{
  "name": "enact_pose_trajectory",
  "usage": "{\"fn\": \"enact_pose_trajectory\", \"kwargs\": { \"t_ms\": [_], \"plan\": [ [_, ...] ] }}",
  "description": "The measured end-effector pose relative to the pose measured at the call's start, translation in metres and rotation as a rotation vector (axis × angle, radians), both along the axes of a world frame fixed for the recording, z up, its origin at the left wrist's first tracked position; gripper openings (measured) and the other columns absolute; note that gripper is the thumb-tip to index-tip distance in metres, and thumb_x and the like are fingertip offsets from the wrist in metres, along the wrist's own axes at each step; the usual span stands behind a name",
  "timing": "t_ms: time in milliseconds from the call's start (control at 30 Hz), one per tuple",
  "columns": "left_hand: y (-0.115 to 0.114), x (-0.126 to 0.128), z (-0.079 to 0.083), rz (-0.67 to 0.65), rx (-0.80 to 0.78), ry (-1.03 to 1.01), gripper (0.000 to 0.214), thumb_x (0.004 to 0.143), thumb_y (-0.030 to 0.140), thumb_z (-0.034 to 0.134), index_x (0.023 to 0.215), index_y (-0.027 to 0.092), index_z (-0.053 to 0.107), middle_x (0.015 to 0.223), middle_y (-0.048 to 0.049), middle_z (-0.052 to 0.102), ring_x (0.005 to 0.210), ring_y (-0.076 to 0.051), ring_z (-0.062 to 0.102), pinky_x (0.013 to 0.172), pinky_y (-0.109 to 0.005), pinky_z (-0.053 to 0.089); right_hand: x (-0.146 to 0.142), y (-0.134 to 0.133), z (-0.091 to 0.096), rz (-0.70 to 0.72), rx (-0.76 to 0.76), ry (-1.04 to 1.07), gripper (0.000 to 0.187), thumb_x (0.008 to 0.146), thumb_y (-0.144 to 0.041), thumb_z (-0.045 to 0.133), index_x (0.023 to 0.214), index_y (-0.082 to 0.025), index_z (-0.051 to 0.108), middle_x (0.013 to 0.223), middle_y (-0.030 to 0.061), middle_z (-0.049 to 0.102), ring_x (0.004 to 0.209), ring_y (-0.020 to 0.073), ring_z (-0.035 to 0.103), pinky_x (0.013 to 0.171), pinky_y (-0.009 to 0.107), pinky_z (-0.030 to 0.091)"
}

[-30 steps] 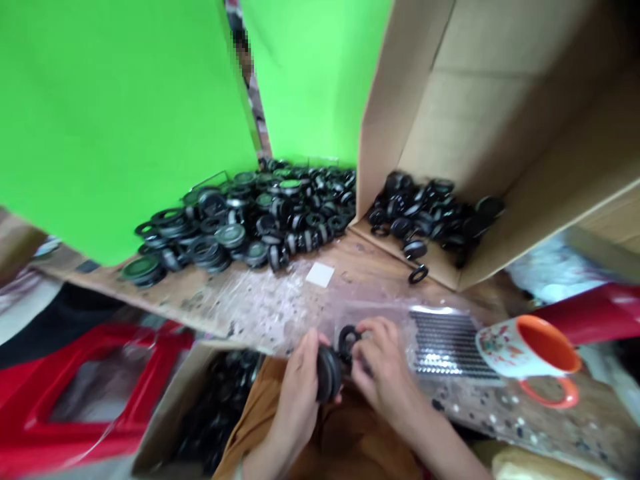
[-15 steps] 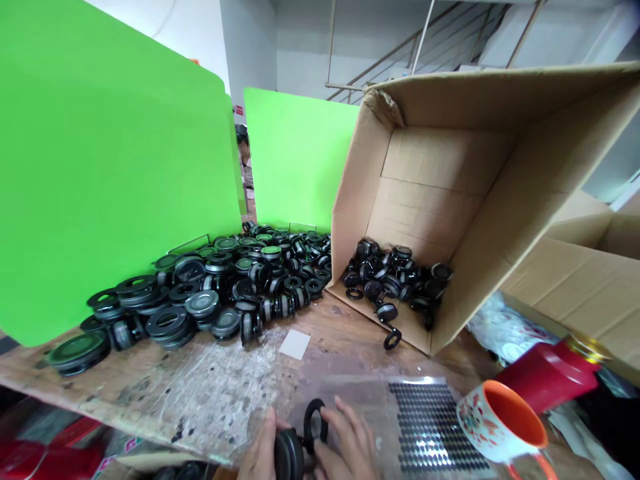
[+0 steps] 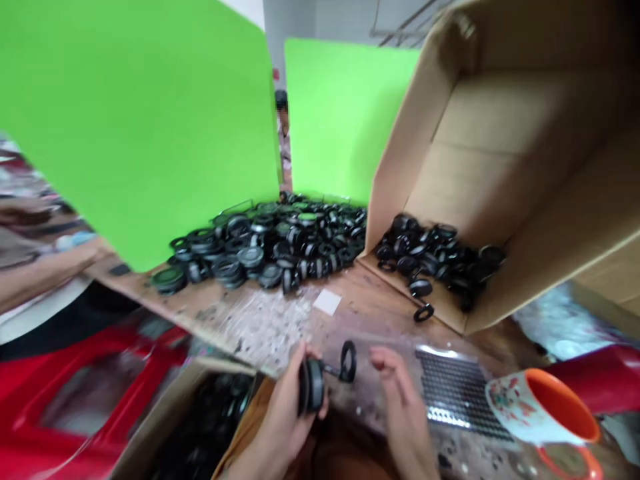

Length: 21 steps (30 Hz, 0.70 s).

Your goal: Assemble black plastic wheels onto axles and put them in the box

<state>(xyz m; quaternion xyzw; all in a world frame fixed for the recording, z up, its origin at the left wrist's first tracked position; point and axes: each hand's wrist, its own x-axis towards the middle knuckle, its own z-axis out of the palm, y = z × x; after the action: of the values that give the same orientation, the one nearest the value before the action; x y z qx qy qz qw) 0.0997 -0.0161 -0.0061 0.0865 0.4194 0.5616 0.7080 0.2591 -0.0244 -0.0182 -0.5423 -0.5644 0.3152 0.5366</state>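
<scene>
My left hand (image 3: 287, 410) grips a black round wheel-like part (image 3: 313, 383) at the table's front edge; a thin stem with a black ring (image 3: 347, 361) sticks out of it to the right. My right hand (image 3: 400, 393) hovers just right of the ring, fingers loosely curled, holding nothing. Under it lies a clear sheet of small dark dots (image 3: 455, 390). A heap of black round parts (image 3: 265, 243) covers the wooden table (image 3: 240, 313) by the green boards.
A tipped cardboard box (image 3: 500, 167) holds more black parts (image 3: 435, 257); one ring (image 3: 423, 312) lies outside it. An orange-lined mug (image 3: 543, 407) and a red bottle (image 3: 600, 377) stand at right. A carton of parts (image 3: 200, 420) and a red stool (image 3: 85, 393) sit below left.
My right hand has let go of the ring and drawn away to the right. The view has swung down and left; my hands sit higher in the frame.
</scene>
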Motion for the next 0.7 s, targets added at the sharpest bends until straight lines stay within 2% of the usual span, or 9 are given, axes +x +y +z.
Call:
{"fn": "enact_pose_trajectory", "kwargs": {
  "t_ms": [67,167,267,400,500,567,600,667,700],
  "plan": [
    [-0.002,0.003,0.009,-0.035,0.013,-0.017,0.037,0.082,0.056,0.060,0.083,0.020,0.050,0.050,0.0072,0.046,0.034,-0.010,0.044,0.030,-0.018,0.034,-0.001,0.010,0.009,0.103,-0.209,0.257,0.040,0.094,-0.052,0.043,0.106,-0.021,0.065,0.110,0.0086,0.068,0.104,0.0215,0.064,0.093,0.038,0.050],
    [-0.005,0.006,0.012,-0.091,0.050,-0.016,0.040,0.084,0.060,0.054,0.085,0.021,0.051,0.047,0.0063,0.047,0.033,-0.010,0.043,0.029,-0.018,0.035,-0.010,0.027,0.018,0.173,-0.395,0.576,0.047,0.090,-0.061,0.046,0.095,-0.019,0.066,0.096,0.0062,0.069,0.091,0.0187,0.065,0.086,0.033,0.052],
    [-0.010,0.009,0.010,-0.137,0.071,0.002,0.044,0.084,0.065,0.050,0.086,0.021,0.052,0.047,0.0063,0.047,0.032,-0.011,0.043,0.028,-0.018,0.033,-0.022,0.034,0.025,0.249,-0.505,0.681,0.046,0.085,-0.062,0.053,0.075,-0.018,0.063,0.075,0.0022,0.064,0.069,0.0144,0.060,0.069,0.027,0.051],
    [-0.014,0.007,0.011,-0.185,0.098,0.009,0.047,0.084,0.067,0.047,0.083,0.021,0.052,0.046,0.0069,0.045,0.032,-0.009,0.039,0.030,-0.017,0.033,-0.036,0.035,0.030,0.404,-0.538,0.695,0.054,0.087,-0.059,0.050,0.051,-0.019,0.045,0.051,-0.0036,0.044,0.046,0.0088,0.040,0.049,0.022,0.038],
    [-0.010,-0.003,0.012,-0.139,0.095,0.164,0.050,0.086,0.068,0.042,0.088,0.019,0.056,0.056,0.0026,0.054,0.043,-0.011,0.050,0.041,-0.021,0.043,-0.046,0.044,0.032,0.341,-0.442,0.611,0.055,0.087,-0.055,0.051,0.047,-0.021,0.037,0.045,-0.0059,0.034,0.041,0.0081,0.032,0.043,0.023,0.029],
    [-0.006,-0.014,0.009,-0.038,0.166,0.434,0.053,0.090,0.064,0.036,0.098,0.018,0.061,0.081,-0.0052,0.066,0.069,-0.017,0.064,0.063,-0.029,0.054,-0.052,0.059,0.032,0.241,-0.355,0.450,0.055,0.087,-0.056,0.049,0.046,-0.022,0.036,0.043,-0.0055,0.035,0.040,0.0086,0.031,0.042,0.024,0.027],
    [-0.004,-0.020,0.007,0.006,0.237,0.602,0.052,0.091,0.062,0.037,0.107,0.018,0.062,0.097,-0.0086,0.068,0.086,-0.020,0.066,0.079,-0.034,0.054,-0.054,0.068,0.032,0.194,-0.313,0.343,0.055,0.087,-0.057,0.047,0.047,-0.022,0.037,0.043,-0.0050,0.036,0.041,0.0090,0.032,0.043,0.024,0.027],
    [0.000,-0.032,-0.002,0.034,0.418,0.966,0.054,0.087,0.057,0.051,0.125,0.018,0.056,0.126,-0.0125,0.059,0.118,-0.026,0.055,0.105,-0.042,0.042,-0.061,0.088,0.030,0.138,-0.241,0.093,0.053,0.087,-0.057,0.045,0.048,-0.021,0.041,0.043,-0.0039,0.038,0.043,0.0104,0.036,0.046,0.025,0.029],
    [0.001,-0.038,-0.007,0.009,0.500,1.135,0.062,0.082,0.054,0.061,0.132,0.018,0.051,0.135,-0.0136,0.054,0.129,-0.028,0.046,0.112,-0.046,0.033,-0.066,0.097,0.029,0.125,-0.214,-0.049,0.052,0.087,-0.057,0.045,0.049,-0.021,0.042,0.043,-0.0031,0.039,0.044,0.0115,0.038,0.047,0.026,0.030]
  ]
}}
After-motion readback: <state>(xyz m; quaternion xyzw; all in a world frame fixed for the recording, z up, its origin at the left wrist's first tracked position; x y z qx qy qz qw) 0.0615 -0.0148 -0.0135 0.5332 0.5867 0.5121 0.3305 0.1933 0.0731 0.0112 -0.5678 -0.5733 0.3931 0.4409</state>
